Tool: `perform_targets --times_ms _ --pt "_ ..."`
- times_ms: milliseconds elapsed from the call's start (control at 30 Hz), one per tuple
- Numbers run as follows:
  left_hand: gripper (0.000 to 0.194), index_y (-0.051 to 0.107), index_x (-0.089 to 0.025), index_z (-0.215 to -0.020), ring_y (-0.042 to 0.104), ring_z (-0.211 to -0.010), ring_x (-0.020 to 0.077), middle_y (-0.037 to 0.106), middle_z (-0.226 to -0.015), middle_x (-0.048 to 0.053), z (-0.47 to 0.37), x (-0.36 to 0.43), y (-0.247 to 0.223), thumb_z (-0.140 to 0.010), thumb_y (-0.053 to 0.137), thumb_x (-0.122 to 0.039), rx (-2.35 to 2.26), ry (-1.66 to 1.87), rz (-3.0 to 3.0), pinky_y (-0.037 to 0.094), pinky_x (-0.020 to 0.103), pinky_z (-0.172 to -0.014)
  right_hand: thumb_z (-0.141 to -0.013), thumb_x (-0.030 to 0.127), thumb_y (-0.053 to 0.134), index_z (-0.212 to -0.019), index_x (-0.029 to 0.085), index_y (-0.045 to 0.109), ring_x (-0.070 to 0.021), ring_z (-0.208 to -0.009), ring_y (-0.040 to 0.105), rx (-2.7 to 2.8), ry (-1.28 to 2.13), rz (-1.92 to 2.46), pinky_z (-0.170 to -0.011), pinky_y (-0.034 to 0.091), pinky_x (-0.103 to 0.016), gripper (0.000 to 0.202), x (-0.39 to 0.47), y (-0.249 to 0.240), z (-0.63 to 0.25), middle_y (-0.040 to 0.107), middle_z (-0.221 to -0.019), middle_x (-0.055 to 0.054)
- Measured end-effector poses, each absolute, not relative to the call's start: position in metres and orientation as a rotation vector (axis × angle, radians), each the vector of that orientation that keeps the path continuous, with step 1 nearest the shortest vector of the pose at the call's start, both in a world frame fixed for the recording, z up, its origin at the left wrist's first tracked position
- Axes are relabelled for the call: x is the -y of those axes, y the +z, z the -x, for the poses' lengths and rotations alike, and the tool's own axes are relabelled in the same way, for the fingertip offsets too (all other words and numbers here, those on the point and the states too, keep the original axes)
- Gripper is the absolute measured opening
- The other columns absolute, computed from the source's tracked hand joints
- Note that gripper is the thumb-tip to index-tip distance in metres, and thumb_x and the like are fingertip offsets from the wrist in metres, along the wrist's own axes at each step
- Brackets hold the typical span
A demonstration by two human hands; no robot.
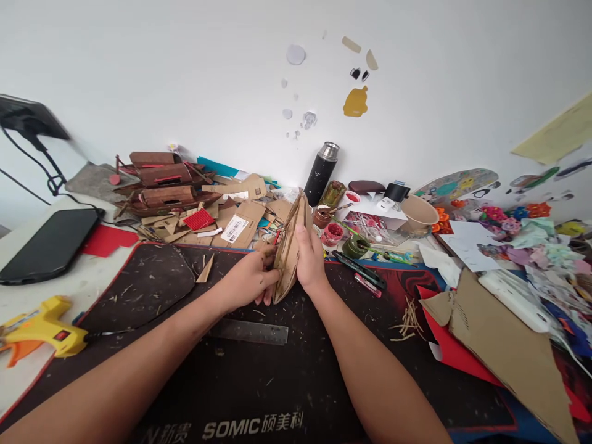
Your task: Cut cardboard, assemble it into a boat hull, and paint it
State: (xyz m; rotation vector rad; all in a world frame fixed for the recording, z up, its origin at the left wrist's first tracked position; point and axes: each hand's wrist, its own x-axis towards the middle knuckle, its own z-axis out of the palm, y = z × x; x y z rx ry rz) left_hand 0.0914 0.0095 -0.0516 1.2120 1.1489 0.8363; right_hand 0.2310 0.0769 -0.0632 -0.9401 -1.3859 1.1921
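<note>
Between my two hands a cardboard boat hull [287,262], long and pointed at both ends, is held up on its side over the dark desk mat. My left hand [256,275] has its fingers closed on the hull's left edge. Along the right side of the hull lies my right hand [309,258], thumb up near the rim; its other fingers are hidden behind the cardboard. Below the hull a clear ruler [252,332] lies flat on the mat. A small pointed cardboard scrap [205,269] is to the left of my left hand.
Cardboard scraps [252,213] and brown model boats [164,179] crowd the back left. A black thermos [322,172], paint jars [332,234] and a utility knife [361,269] stand or lie right of centre. A yellow glue gun [46,330] lies left; cardboard sheet [509,351] lies right.
</note>
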Motion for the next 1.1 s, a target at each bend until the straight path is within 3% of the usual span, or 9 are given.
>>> perform_targets --times_ms 167,300,533,667,900,1100 --pt "0.040 0.062 -0.015 -0.117 0.058 -0.038 0.0146 0.063 -0.050 -0.006 -0.084 -0.010 -0.046 -0.078 0.057 -0.021 -1.087 0.769 -1.282 0.043 0.022 -0.038 -0.099 0.074 0.052 -0.116 0.022 0.075 -0.0327 -0.130 0.068 1.329 1.250 0.948 -0.104 0.059 -0.044 0.059 -0.083 -0.068 -0.233 0.079 -0.123 -0.009" --pt "0.027 0.060 -0.018 -0.105 0.057 -0.037 0.0153 0.065 -0.048 -0.004 -0.082 -0.009 -0.044 -0.079 0.054 -0.021 -1.131 0.699 -1.346 0.040 0.022 -0.038 -0.097 0.074 0.056 -0.110 0.022 0.076 -0.0329 -0.125 0.070 1.295 1.332 0.901 -0.105 0.059 -0.045 0.057 -0.085 -0.072 -0.233 0.081 -0.115 -0.008" --pt "0.011 0.059 -0.023 -0.088 0.055 -0.036 0.0154 0.063 -0.047 -0.005 -0.083 -0.009 -0.044 -0.078 0.056 -0.021 -1.177 0.694 -1.371 0.041 0.024 -0.039 -0.100 0.070 0.056 -0.121 0.023 0.075 -0.0305 -0.123 0.071 1.337 1.305 0.882 -0.108 0.057 -0.043 0.055 -0.083 -0.070 -0.233 0.080 -0.121 -0.007" --pt "0.013 0.060 -0.023 -0.088 0.057 -0.036 0.0176 0.060 -0.045 -0.007 -0.088 -0.007 -0.043 -0.076 0.056 -0.019 -1.261 0.735 -1.400 0.043 0.026 -0.041 -0.099 0.072 0.054 -0.122 0.024 0.075 -0.0316 -0.121 0.072 1.355 1.322 0.899 -0.102 0.060 -0.044 0.057 -0.083 -0.073 -0.232 0.080 -0.118 -0.007" --pt "0.023 0.061 -0.023 -0.095 0.059 -0.037 0.0214 0.058 -0.045 -0.006 -0.089 -0.006 -0.054 -0.073 0.056 -0.016 -1.365 0.761 -1.432 0.044 0.029 -0.042 -0.099 0.070 0.056 -0.116 0.024 0.077 -0.0312 -0.122 0.072 1.346 1.287 0.937 -0.108 0.057 -0.045 0.053 -0.080 -0.073 -0.229 0.079 -0.122 -0.007" --pt "0.025 0.058 -0.022 -0.098 0.058 -0.039 0.0192 0.059 -0.048 -0.006 -0.090 -0.009 -0.057 -0.074 0.056 -0.019 -1.227 0.755 -1.351 0.043 0.027 -0.041 -0.096 0.077 0.053 -0.111 0.024 0.075 -0.0319 -0.107 0.076 1.339 1.377 0.998 -0.089 0.064 -0.043 0.059 -0.079 -0.068 -0.230 0.080 -0.103 -0.008"
